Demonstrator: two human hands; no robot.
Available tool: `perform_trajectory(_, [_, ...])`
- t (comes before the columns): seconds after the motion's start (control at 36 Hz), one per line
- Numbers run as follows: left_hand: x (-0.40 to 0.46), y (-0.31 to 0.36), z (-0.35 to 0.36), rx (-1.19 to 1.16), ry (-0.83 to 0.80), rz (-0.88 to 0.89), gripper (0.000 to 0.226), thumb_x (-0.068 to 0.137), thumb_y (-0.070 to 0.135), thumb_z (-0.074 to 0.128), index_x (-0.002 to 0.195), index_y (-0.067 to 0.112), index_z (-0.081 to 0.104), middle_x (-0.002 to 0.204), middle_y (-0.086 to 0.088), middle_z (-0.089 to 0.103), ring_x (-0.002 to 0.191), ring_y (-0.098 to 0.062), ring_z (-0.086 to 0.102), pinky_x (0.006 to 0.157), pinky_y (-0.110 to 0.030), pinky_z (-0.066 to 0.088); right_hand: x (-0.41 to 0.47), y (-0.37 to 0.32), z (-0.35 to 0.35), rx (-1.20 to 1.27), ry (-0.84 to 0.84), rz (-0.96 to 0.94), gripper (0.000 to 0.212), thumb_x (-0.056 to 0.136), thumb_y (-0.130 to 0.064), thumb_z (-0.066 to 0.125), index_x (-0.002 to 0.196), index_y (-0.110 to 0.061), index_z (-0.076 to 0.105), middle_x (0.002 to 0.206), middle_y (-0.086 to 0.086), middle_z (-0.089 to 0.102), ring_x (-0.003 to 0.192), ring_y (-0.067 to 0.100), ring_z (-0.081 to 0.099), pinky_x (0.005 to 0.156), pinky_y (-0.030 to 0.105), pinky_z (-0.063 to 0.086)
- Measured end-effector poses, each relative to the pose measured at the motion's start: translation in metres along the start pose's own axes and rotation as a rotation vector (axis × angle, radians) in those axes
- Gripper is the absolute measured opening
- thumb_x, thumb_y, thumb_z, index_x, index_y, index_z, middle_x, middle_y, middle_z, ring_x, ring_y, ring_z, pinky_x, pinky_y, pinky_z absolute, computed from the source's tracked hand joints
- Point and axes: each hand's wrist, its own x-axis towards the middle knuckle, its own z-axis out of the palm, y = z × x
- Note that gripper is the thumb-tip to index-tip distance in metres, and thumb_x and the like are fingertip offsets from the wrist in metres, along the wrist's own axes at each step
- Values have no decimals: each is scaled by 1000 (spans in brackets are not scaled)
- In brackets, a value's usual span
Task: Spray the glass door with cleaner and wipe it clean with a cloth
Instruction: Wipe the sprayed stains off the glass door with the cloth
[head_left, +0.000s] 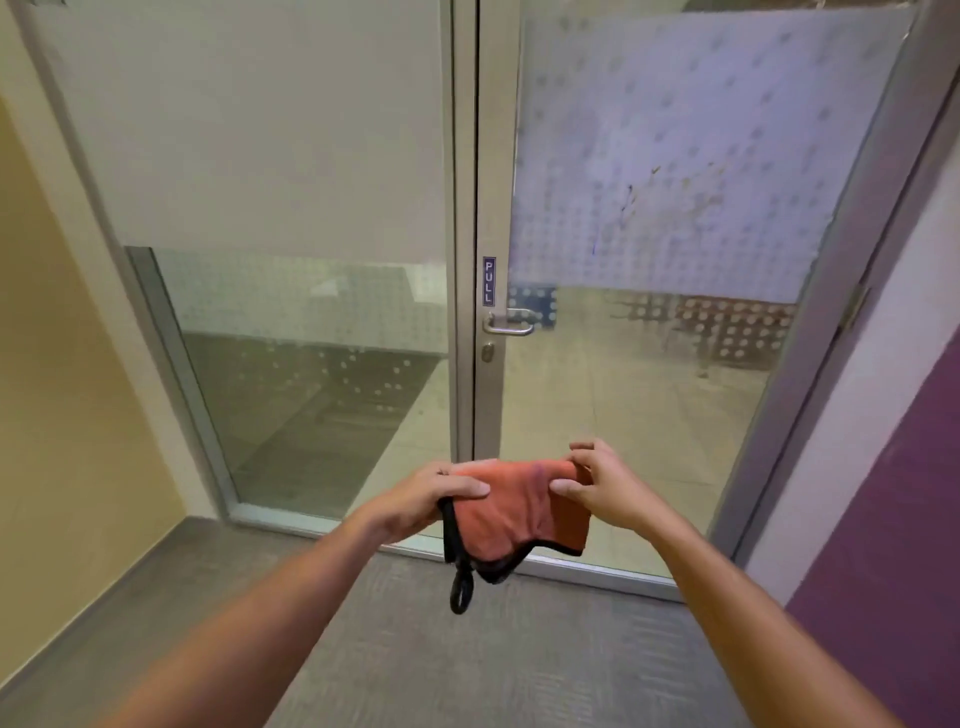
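Observation:
An orange cloth with a black edge and a black hanging loop is held up in front of me between both hands. My left hand grips its left side, thumb on top. My right hand pinches its right upper corner. Behind the cloth stands the glass door in a metal frame, with a dotted frosted film on its upper part and smudges and streaks across it. A metal lever handle sits below a "PULL" label. No spray bottle is in view.
A fixed glass panel fills the left side, with a yellow wall beside it. A purple and white wall stands at the right. Grey carpet covers the floor under my arms.

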Motion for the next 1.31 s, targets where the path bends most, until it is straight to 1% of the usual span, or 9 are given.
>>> perform_trajectory(0.14, [24, 14, 9, -391, 14, 44, 26, 73, 22, 67, 91, 10, 82, 94, -13, 72, 82, -21, 68, 75, -30, 51, 27, -10, 8, 2, 269, -71, 32, 93, -22, 70, 124, -13, 65, 117, 2, 60, 116, 22, 58, 99, 27, 42])
perform_trajectory(0.25, [44, 10, 0, -555, 25, -9, 40, 68, 25, 69, 103, 6, 75, 93, -14, 76, 78, -24, 73, 78, -35, 53, 33, -25, 25, -6, 472, -195, 47, 103, -31, 52, 145, -11, 50, 147, 6, 52, 136, 17, 47, 114, 22, 32])
perform_trajectory(0.33, [57, 7, -13, -657, -19, -38, 64, 64, 25, 75, 121, -2, 66, 107, -24, 73, 88, -34, 73, 81, -44, 60, 30, -31, 39, -50, 397, -387, 71, 103, -56, 33, 156, -9, 32, 165, 6, 28, 153, 17, 23, 124, 38, 23])
perform_trajectory(0.5, [79, 5, -41, -736, -95, -5, 40, 71, 24, 64, 100, 1, 80, 105, -24, 75, 87, -33, 75, 69, -37, 62, 36, -42, 57, -484, 369, -605, 123, 75, -86, 54, 156, 2, 23, 168, 17, 13, 155, 37, 9, 125, 53, 10])
perform_trajectory(0.64, [99, 3, -62, -744, -144, -62, 44, 72, 23, 65, 104, -4, 78, 108, -26, 73, 88, -34, 75, 71, -38, 63, 63, -39, 74, -615, 457, -555, 81, 82, -24, 60, 155, -3, 32, 165, 19, 23, 154, 38, 16, 115, 60, 33])
perform_trajectory(0.72, [115, -1, -69, -724, -220, -86, 53, 63, 24, 71, 106, -6, 77, 109, -27, 72, 87, -35, 75, 70, -38, 63, 75, -33, 81, -622, 527, -540, 82, 83, 3, 61, 158, -10, 28, 164, 18, 26, 153, 38, 20, 116, 57, 34])
perform_trajectory(1.08, [198, 32, -56, -475, -392, -100, 68, 51, 31, 84, 112, 1, 77, 116, -25, 71, 96, -34, 72, 84, -39, 57, 108, 8, 43, -595, 382, -255, 100, 70, -5, 47, 161, -25, 12, 160, 7, 38, 143, 28, 44, 110, 38, 41])
perform_trajectory(1.19, [231, 56, -44, -348, -428, -42, 63, 61, 39, 80, 116, 8, 77, 112, -20, 74, 93, -28, 73, 78, -33, 57, 119, 29, 20, -446, 301, -134, 120, 58, -19, 78, 160, -37, 17, 162, -12, 35, 142, 6, 43, 93, 15, 49])
perform_trajectory(1.31, [267, 78, -32, -187, -451, -20, 62, 72, 50, 83, 113, 4, 75, 107, -18, 76, 93, -24, 74, 82, -29, 59, 133, 48, -9, -206, 348, -75, 91, 80, -22, 55, 152, -59, 14, 155, -43, 8, 136, -28, 11, 106, 2, 25])
